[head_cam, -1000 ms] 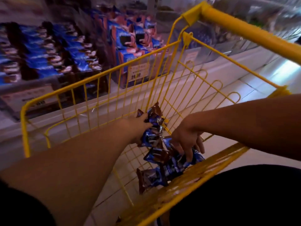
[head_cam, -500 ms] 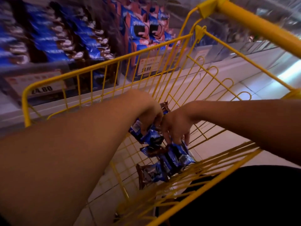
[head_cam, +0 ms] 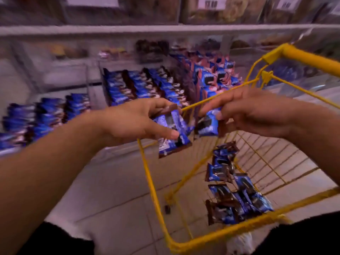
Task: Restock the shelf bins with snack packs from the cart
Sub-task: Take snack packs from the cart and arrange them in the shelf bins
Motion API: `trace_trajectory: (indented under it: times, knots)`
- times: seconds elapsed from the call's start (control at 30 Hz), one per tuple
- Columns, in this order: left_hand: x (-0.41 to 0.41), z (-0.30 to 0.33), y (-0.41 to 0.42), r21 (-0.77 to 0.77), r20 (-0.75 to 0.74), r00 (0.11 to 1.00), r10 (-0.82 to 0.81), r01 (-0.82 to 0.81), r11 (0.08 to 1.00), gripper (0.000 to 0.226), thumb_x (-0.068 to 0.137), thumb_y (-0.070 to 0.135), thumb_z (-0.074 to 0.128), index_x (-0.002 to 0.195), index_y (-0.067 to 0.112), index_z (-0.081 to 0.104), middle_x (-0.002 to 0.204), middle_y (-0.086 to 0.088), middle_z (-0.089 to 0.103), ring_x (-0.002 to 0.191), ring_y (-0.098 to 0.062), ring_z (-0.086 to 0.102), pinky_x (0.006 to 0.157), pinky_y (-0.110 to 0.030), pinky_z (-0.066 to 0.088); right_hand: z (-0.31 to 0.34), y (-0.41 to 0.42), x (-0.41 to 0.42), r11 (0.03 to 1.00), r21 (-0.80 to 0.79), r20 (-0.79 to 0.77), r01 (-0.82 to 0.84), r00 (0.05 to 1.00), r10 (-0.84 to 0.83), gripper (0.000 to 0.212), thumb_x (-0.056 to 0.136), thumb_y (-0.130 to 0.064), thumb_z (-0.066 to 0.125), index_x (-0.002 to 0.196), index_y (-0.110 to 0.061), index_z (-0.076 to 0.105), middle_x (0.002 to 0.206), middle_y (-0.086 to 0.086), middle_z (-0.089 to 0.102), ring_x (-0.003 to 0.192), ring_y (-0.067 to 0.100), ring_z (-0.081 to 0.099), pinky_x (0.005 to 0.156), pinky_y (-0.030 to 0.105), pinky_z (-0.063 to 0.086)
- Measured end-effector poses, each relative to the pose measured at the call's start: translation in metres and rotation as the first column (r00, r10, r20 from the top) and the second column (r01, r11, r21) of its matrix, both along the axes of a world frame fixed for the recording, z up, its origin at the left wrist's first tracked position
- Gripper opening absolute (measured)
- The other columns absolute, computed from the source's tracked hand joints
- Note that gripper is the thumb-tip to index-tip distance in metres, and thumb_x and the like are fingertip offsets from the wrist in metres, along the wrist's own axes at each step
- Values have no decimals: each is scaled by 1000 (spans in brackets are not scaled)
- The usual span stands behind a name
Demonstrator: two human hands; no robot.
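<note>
My left hand (head_cam: 134, 124) grips a few blue and brown snack packs (head_cam: 173, 133), held up over the left rim of the yellow wire cart (head_cam: 152, 184). My right hand (head_cam: 257, 111) pinches another blue snack pack (head_cam: 208, 126) above the cart's far rim. Several more snack packs (head_cam: 237, 197) lie in the bottom of the cart, near its close edge. Beyond the hands, the shelf bins (head_cam: 139, 85) hold rows of blue snack packs. A bin further right holds pink and blue packs (head_cam: 215, 76).
A lower row of blue packs (head_cam: 42, 115) lines the shelf at the left. The cart's thick yellow handle (head_cam: 311, 59) crosses the upper right. An upper shelf (head_cam: 165, 28) with price tags runs above. Pale floor tiles (head_cam: 114, 190) lie between me and the shelf.
Both hands have risen out of the cart's bottom, each holding snack packs, and now sit at rim height facing the shelf. The view has lifted toward the shelf bins.
</note>
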State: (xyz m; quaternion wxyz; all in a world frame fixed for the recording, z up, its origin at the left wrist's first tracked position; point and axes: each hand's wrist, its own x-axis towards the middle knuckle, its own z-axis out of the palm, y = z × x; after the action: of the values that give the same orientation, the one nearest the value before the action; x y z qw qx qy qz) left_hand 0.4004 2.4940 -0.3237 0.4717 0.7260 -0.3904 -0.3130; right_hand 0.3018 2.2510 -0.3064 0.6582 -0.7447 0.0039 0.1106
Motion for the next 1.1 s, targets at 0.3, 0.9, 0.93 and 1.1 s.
trace_trajectory:
  times: [0.3,0.9,0.93,1.1]
  knots:
    - [-4,-18,28,-248,-415,848,330,-455,855,72,55,9,82,124,15,60,112,-6,74,99,-20,72,66,-28,58,-17,71,31,913,254,-110,320,947,-301,25,63,-8,75,85,-13,63,103,13,72,96,22,70,94,40,55]
    - [14,-12,6,-468,738,500,453,-104,877,42,74,15,83,112,17,66,113,5,61,104,-5,56,91,-17,46,-23,44,29,683,623,-193,381,921,-338,27,73,-16,71,99,-11,77,99,8,73,85,19,72,81,37,59]
    - [14,-12,7,-480,749,480,458,-84,873,41,75,14,82,112,17,66,114,6,60,106,-6,56,92,-19,46,-21,42,28,672,629,-191,390,916,-353,37,73,-20,72,110,-13,74,105,8,73,89,20,71,82,39,58]
    - [17,-17,11,-426,809,436,394,-29,904,50,73,8,83,117,17,61,118,12,55,112,-2,53,97,-13,41,-17,42,22,720,615,-144,322,943,-300,59,76,-29,71,133,-14,61,128,10,67,110,28,69,85,55,56]
